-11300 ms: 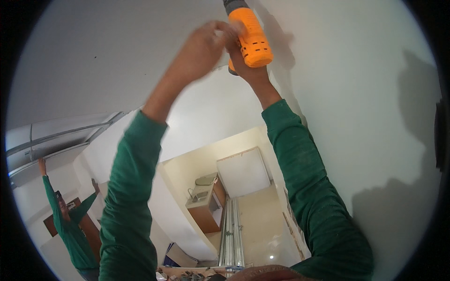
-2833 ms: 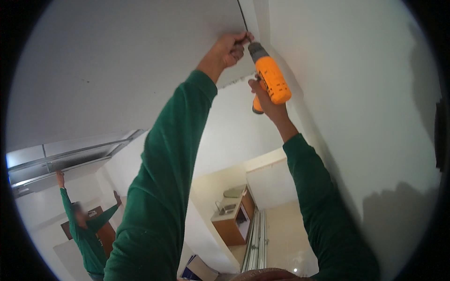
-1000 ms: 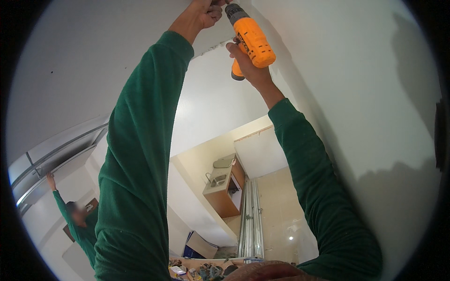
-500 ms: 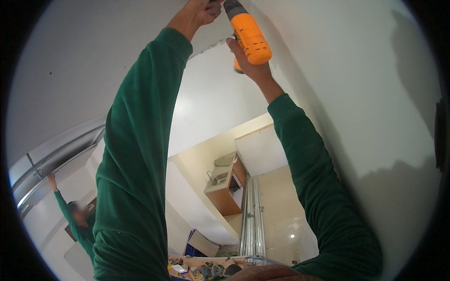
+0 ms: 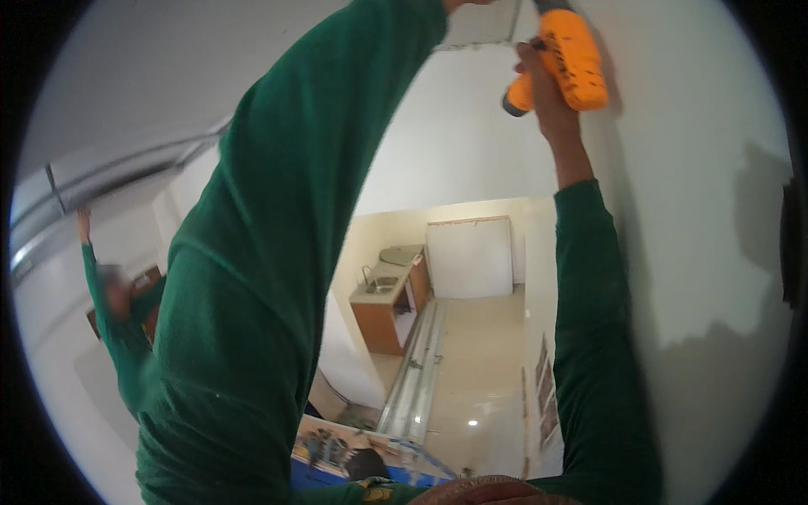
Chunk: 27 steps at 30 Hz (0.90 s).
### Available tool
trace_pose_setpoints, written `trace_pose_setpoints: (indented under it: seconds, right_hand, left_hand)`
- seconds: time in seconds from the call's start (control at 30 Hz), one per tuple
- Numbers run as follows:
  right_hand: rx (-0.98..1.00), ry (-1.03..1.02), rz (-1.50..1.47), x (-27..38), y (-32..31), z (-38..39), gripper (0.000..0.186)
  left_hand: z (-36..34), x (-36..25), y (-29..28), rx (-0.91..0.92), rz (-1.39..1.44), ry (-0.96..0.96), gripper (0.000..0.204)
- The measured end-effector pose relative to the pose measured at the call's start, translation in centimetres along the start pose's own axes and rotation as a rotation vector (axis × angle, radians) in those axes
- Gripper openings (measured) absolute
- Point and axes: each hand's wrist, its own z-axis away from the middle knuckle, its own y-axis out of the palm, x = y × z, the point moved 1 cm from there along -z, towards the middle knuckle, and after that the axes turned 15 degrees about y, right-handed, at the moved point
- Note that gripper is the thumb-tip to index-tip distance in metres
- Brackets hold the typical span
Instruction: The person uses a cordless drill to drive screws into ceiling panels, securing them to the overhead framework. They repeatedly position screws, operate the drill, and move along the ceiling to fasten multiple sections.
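Observation:
My right hand (image 5: 551, 105) grips an orange and black cordless drill (image 5: 574, 63), raised near the ceiling beside the white wall (image 5: 690, 236) on the right. Its chuck points up and is cut off by the top edge. My left hand (image 5: 458, 4) reaches up at the top edge, left of the chuck; only a small part shows, so its fingers and anything in them are hidden. The white ceiling (image 5: 160, 101) spreads across the upper left, with a cracked edge near the drill.
A co-worker (image 5: 122, 328) in green raises an arm to metal ceiling framing (image 5: 118, 185). Below are a counter with a sink (image 5: 383, 286), a white panel (image 5: 467, 257) against a wall, long metal channels (image 5: 408, 370) on the tiled floor (image 5: 475, 362), and a cluttered board (image 5: 324, 438) at the bottom.
The view has shifted, with the drill and both arms now farther right in the picture. My left hand has mostly passed out of the top edge; the drill is still in my right hand.

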Motion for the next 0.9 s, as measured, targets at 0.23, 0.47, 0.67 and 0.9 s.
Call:
trace_pose_setpoints:
  seconds: [0.23, 0.47, 0.67, 0.9]
  right_hand:
    - [0.01, 0.011, 0.088, -0.8, -0.6, -0.2, 0.029]
    - [-0.003, -0.064, 0.08, -2.1, -0.2, -1.1, 0.036]
    - [-0.039, 0.041, 0.087, -2.5, -0.8, -0.4, 0.033]
    - [-0.032, 0.063, -0.004, -2.0, -0.2, 0.5, 0.031]
  left_hand:
    - [-0.9, 1.6, 0.1, -0.004, -0.041, 0.016, 0.027]
    - [-0.7, 0.1, -0.2, 0.054, -0.105, 0.037, 0.025]
    - [-1.3, 2.0, 0.0, 0.063, -0.132, 0.026, 0.024]
    - [-1.6, 2.4, -0.1, 0.005, -0.222, -0.038, 0.023]
